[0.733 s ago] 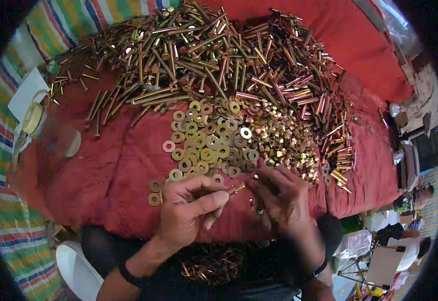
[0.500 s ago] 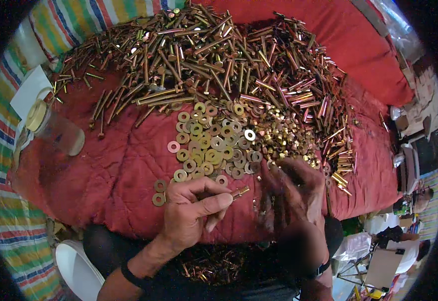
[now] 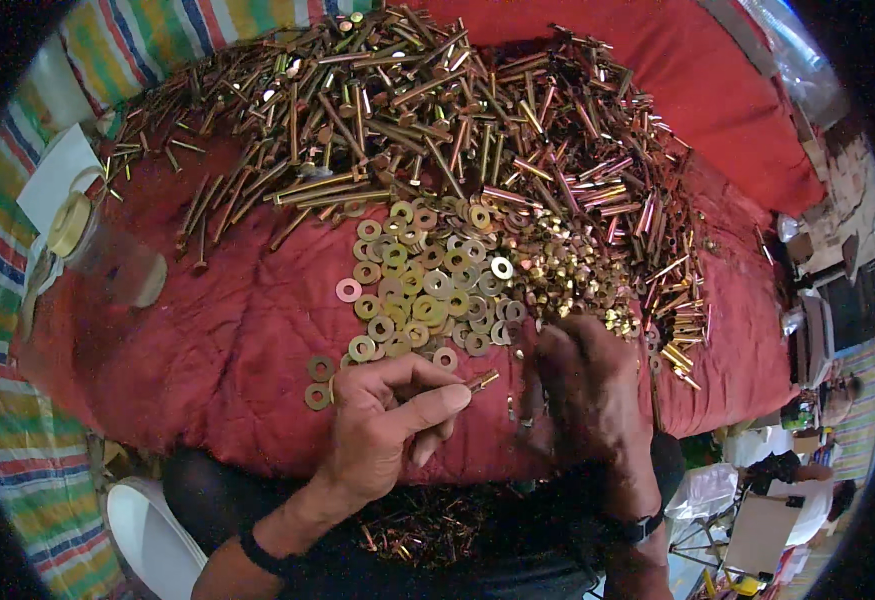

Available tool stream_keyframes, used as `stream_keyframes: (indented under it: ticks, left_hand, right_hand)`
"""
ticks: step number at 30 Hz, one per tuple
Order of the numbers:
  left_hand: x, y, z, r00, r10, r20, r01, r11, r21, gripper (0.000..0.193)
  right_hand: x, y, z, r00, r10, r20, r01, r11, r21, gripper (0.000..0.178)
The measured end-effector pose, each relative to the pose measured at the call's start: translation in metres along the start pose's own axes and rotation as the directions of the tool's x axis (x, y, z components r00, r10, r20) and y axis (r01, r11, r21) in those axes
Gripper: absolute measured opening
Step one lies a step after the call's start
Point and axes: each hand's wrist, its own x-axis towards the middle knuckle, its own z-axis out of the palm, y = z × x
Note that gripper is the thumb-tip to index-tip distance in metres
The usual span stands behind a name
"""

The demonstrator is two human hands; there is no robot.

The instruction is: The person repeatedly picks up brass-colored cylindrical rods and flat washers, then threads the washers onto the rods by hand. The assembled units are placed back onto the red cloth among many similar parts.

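Observation:
My left hand (image 3: 389, 420) is closed, pinching a small gold-coloured bolt (image 3: 483, 381) between thumb and forefinger; only its end shows, pointing right and slightly up. Just beyond that hand lies a heap of flat washers (image 3: 427, 290), dull yellow and grey. My right hand (image 3: 592, 390) hovers at the near side of a pile of small brassy nuts (image 3: 567, 265). Its fingers are dark and smeared by motion, so whether they hold anything cannot be made out. Behind the washers and nuts spreads a large mound of long bolts (image 3: 397, 110).
A red quilted cloth (image 3: 247, 340) covers the work surface. At the left stand a clear jar with a yellowish lid (image 3: 69, 222) and a white card (image 3: 57, 180). More small metal parts (image 3: 422, 530) lie below, near my lap. A white plastic seat (image 3: 152, 530) is at lower left.
My right hand has shifted slightly, its fingers blurred near the nuts. The bolt in my left hand has tilted a little, and less of it shows.

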Motion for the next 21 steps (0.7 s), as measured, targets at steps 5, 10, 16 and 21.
stream_keyframes:
  ticks: [5,10,16,21]
  left_hand:
    - [0.002,0.0,-0.003,0.999,-0.031,0.015,0.03,0.996,0.081,0.013]
    - [0.003,0.0,-0.002,1.0,-0.031,0.005,0.03,0.997,0.077,0.015]
    - [0.002,0.006,0.0,0.996,-0.084,0.038,0.079,0.989,0.121,0.017]
    - [0.0,0.012,0.002,0.991,-0.128,0.031,0.121,0.98,0.159,0.017]
  right_hand:
    - [-0.002,-0.023,-0.011,0.919,0.376,0.12,-0.345,0.616,0.708,0.027]
    - [-0.004,-0.028,-0.007,0.885,0.382,0.266,-0.401,0.334,0.853,0.031]
    - [-0.011,-0.026,-0.008,0.927,0.274,0.255,-0.341,0.334,0.879,0.033]
    - [-0.014,-0.026,-0.01,0.931,0.211,0.299,-0.359,0.372,0.856,0.034]
